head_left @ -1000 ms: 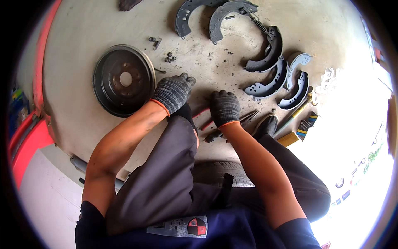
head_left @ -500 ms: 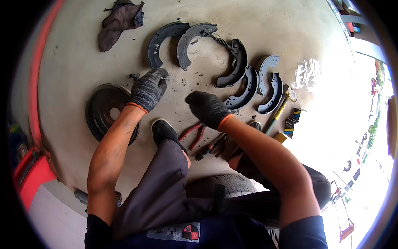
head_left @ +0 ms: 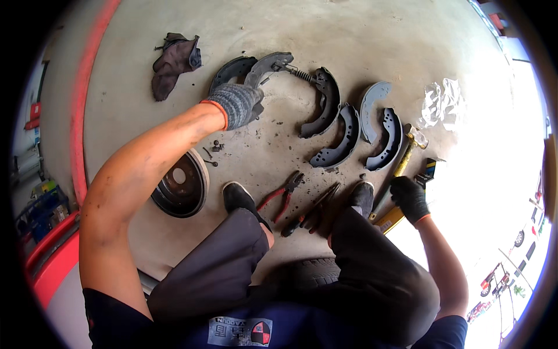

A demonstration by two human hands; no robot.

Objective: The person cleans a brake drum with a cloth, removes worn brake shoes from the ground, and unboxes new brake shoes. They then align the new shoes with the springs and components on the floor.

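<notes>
At the far left a dark cloth (head_left: 176,65) lies crumpled on the floor (head_left: 131,87), and below it sits the brake drum (head_left: 189,192), partly behind the forearm. Up to the left hand (head_left: 237,107), gloved in grey, and here is the key relation: it's right at the lower end of a grey brake shoe (head_left: 261,68), which arcs up and to the right from the grip, its upper end pointing right. The left hand is clearly the nearer of the two. Its fingers are bent, but whether they close around the shoe can't be told; the hand hides that end. The shoe itself is a dusty, flat-faced crescent, with a dark shoe (head_left: 227,70) just behind it on the left and a coiled spring (head_left: 304,75) reaching right to a black shoe (head_left: 332,100). Below lie the red-handled pliers (head_left: 290,188); further right, three loose shoes (head_left: 351,136) curve close together. Then a hammer (head_left: 403,166) slants down with its yellow handle, and beside it the right hand (head_left: 408,199) hangs over a yellow box (head_left: 390,221), fingers curled; contact can't be judged, nor whether it holds anything.
</notes>
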